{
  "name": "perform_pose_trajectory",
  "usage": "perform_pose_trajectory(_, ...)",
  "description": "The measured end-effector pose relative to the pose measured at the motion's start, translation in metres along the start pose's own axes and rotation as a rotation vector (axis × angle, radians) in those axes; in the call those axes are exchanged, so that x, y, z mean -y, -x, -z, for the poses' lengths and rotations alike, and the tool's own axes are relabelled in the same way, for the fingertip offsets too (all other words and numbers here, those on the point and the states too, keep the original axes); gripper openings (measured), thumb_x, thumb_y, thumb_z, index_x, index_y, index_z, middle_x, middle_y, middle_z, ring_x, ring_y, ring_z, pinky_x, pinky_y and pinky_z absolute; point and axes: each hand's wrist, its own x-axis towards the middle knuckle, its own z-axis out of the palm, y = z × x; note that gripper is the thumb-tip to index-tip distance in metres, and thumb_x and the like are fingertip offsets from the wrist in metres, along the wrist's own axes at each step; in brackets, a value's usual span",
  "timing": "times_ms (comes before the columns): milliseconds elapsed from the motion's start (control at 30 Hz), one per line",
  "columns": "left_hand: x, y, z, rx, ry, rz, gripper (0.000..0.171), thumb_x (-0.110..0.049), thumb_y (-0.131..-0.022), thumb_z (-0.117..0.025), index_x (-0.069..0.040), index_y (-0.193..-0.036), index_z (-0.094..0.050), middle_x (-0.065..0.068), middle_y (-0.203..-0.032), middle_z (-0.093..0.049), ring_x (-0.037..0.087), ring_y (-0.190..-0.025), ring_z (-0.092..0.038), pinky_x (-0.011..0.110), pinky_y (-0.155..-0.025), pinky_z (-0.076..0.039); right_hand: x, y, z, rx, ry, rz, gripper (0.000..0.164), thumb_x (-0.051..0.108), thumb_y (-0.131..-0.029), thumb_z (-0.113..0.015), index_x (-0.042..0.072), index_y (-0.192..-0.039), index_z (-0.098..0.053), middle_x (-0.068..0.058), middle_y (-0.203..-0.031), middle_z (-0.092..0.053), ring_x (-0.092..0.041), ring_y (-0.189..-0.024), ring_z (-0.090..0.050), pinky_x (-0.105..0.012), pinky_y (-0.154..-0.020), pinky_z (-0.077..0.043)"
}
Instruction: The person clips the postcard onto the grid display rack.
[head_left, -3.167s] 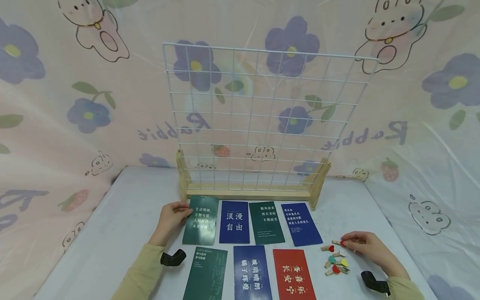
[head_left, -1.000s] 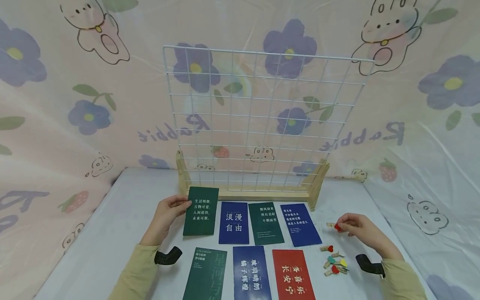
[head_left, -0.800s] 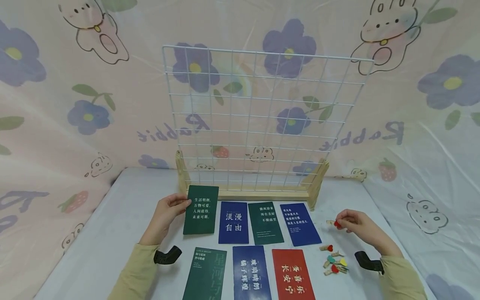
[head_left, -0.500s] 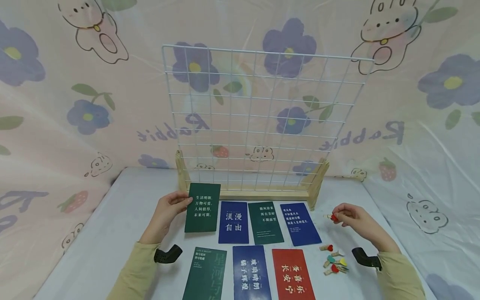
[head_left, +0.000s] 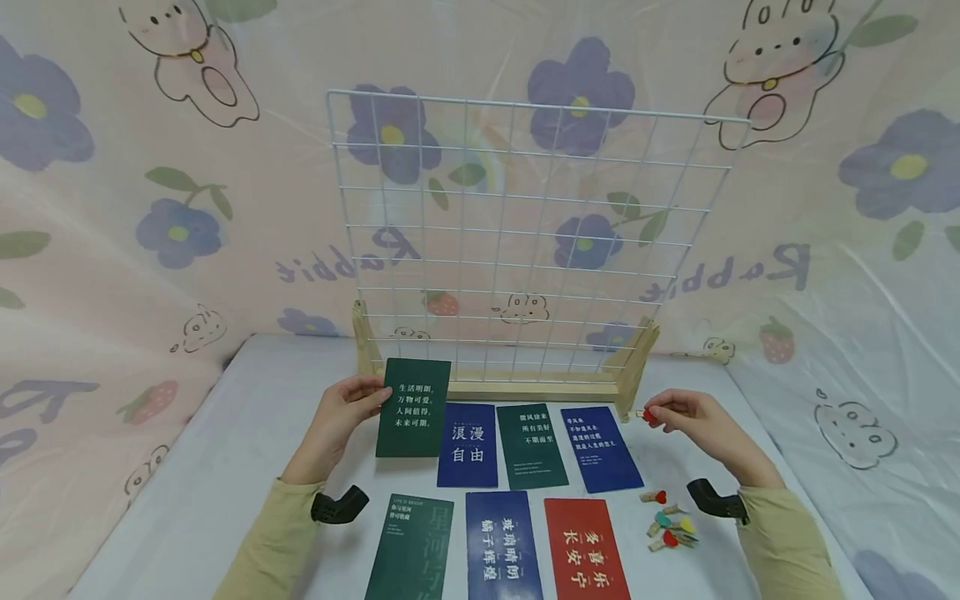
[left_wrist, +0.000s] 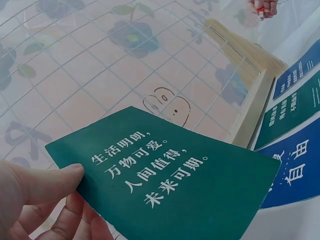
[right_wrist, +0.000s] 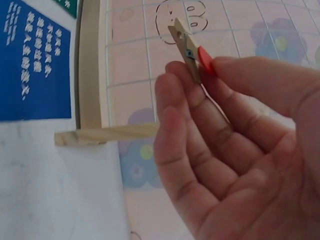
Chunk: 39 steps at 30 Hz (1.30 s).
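Note:
A dark green card [head_left: 413, 408] with white characters is pinched at its left edge by my left hand [head_left: 341, 425], thumb on the front. It is raised off the table and its lower right corner overlaps a blue card [head_left: 468, 446]. In the left wrist view the green card [left_wrist: 160, 175] tilts before the wire grid. My right hand [head_left: 697, 425] pinches a small wooden clothespin with a red heart, near the grid stand's right foot. The right wrist view shows that clothespin [right_wrist: 186, 50] between thumb and fingers, its jaws pointing away from the palm.
A white wire grid [head_left: 517, 242] stands upright in a wooden base [head_left: 495, 389] at the back. More cards lie in two rows, among them a red card [head_left: 587, 550] and a blue card [head_left: 504, 546]. Several small clothespins [head_left: 670, 533] lie in a pile at the right.
My left hand has lifted the green card off the table and shifted it slightly right. My right hand has carried the clothespin away from the pile, up and left toward the grid stand.

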Motion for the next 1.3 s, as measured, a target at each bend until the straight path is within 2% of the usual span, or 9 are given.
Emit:
perform_pose_trajectory(167, -0.003, -0.001, -0.001, 0.002, 0.01, -0.003, 0.037, -0.018, -0.09, -0.069, 0.002, -0.119, -0.057, 0.008, -0.104, -0.063, 0.016, -0.091, -0.06, 0.038, -0.09, -0.049, 0.013, -0.005, -0.003, -0.003, -0.015, 0.029, 0.032, 0.024, -0.098, -0.057, -0.005, -0.11, -0.059, -0.011, -0.095, -0.065, -0.02, -0.084, -0.062, -0.032, -0.074, -0.054)
perform_pose_trajectory(400, -0.009, -0.001, -0.004, 0.005, 0.004, -0.009, 0.039, -0.02, -0.089, -0.07, 0.002, -0.12, -0.058, 0.009, -0.106, -0.063, 0.017, -0.093, -0.06, 0.034, -0.089, -0.05, 0.025, -0.013, -0.004, -0.012, -0.041, 0.063, 0.029, 0.021, -0.099, -0.055, -0.005, -0.113, -0.058, -0.013, -0.095, -0.063, -0.022, -0.084, -0.061, -0.029, -0.071, -0.054)
perform_pose_trajectory(700, -0.012, -0.002, -0.006, -0.004, 0.015, -0.017, 0.035, -0.019, -0.089, -0.07, 0.0, -0.115, -0.06, 0.005, -0.099, -0.064, 0.017, -0.09, -0.06, 0.033, -0.086, -0.05, 0.032, -0.022, -0.012, -0.048, -0.046, 0.101, 0.035, 0.024, -0.095, -0.061, -0.003, -0.117, -0.061, -0.017, -0.102, -0.067, -0.017, -0.085, -0.064, -0.027, -0.072, -0.053)
perform_pose_trajectory(867, -0.014, -0.002, -0.007, -0.001, 0.021, -0.022, 0.034, -0.019, -0.09, -0.07, 0.0, -0.116, -0.06, 0.004, -0.099, -0.064, 0.015, -0.089, -0.06, 0.033, -0.086, -0.05, 0.037, -0.024, -0.017, -0.031, -0.069, 0.079, 0.034, 0.024, -0.093, -0.064, -0.003, -0.114, -0.063, -0.014, -0.102, -0.069, -0.016, -0.088, -0.066, -0.027, -0.077, -0.053)
perform_pose_trajectory(1067, -0.015, -0.001, -0.01, -0.001, 0.035, -0.026, 0.033, -0.016, -0.09, -0.069, 0.001, -0.117, -0.059, 0.004, -0.099, -0.064, 0.016, -0.09, -0.06, 0.028, -0.083, -0.05, 0.042, -0.026, -0.022, -0.009, -0.061, 0.088, 0.034, 0.025, -0.093, -0.065, -0.001, -0.116, -0.064, -0.012, -0.105, -0.068, -0.022, -0.094, -0.066, -0.027, -0.085, -0.052)
perform_pose_trajectory(1300, -0.02, -0.003, -0.012, -0.011, 0.064, -0.016, 0.033, -0.016, -0.09, -0.069, 0.001, -0.116, -0.059, 0.005, -0.1, -0.063, 0.015, -0.09, -0.059, 0.026, -0.083, -0.051, 0.052, -0.034, -0.027, -0.001, -0.047, 0.114, 0.034, 0.026, -0.094, -0.063, 0.0, -0.117, -0.064, -0.013, -0.107, -0.067, -0.022, -0.094, -0.066, -0.029, -0.086, -0.053)
